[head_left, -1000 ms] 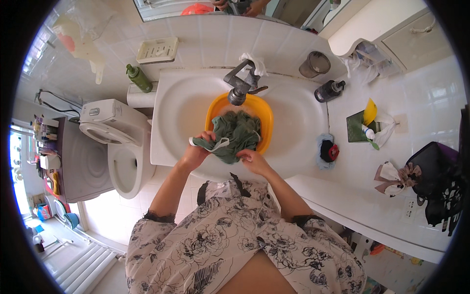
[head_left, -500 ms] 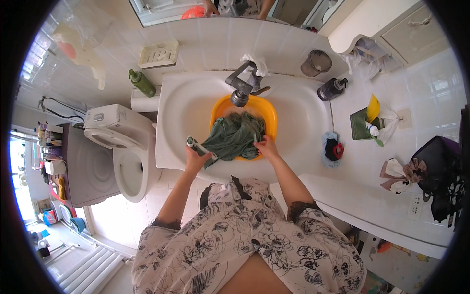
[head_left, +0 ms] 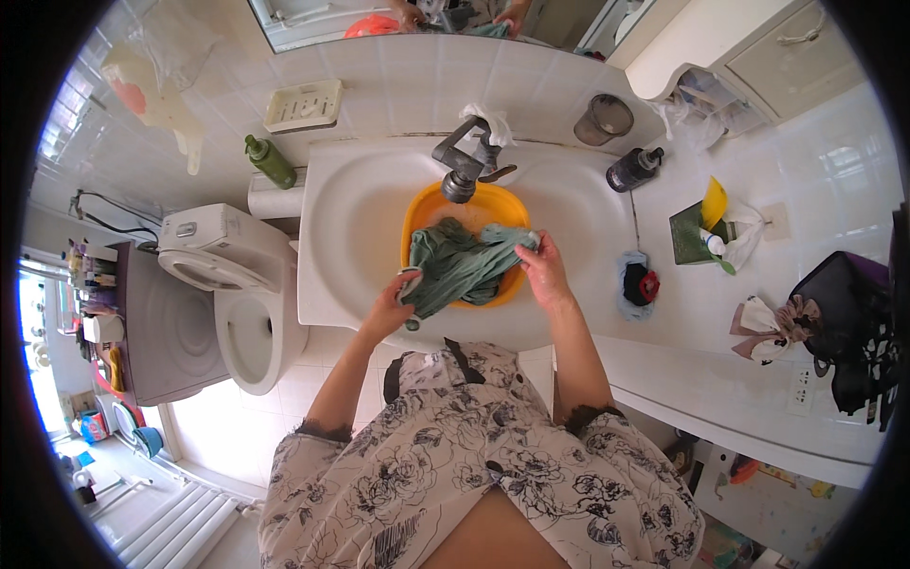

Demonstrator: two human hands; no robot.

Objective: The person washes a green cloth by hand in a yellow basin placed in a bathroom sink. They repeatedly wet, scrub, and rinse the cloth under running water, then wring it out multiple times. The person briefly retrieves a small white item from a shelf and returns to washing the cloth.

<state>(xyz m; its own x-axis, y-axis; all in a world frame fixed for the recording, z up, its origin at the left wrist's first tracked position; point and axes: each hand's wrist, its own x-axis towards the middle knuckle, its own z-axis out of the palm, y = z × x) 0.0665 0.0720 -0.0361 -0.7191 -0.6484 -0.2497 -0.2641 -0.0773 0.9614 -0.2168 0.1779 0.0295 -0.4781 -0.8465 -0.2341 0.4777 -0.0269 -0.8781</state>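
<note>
A wet green garment (head_left: 464, 266) is stretched between my two hands over a yellow basin (head_left: 519, 211), part of it hanging down inside. My left hand (head_left: 391, 305) is closed on its left end, where a pale edge shows by the fingers. On the other side my right hand (head_left: 544, 271) grips the right end, raised above the basin's rim. The basin stands in a white sink (head_left: 341, 228), under a grey faucet (head_left: 460, 180). A little cloudy water shows behind the garment.
Left of the sink are a green pump bottle (head_left: 271, 162) and a toilet (head_left: 248, 327) with its lid up. At right stand a dark pump bottle (head_left: 633, 171), a grey cup (head_left: 604, 120) and a green box (head_left: 689, 235). A light-blue cloth item (head_left: 633, 287) lies nearby.
My right hand has risen and moved right with its end of the garment, which is now spread wider. My left hand has moved slightly right, still holding the other end.
</note>
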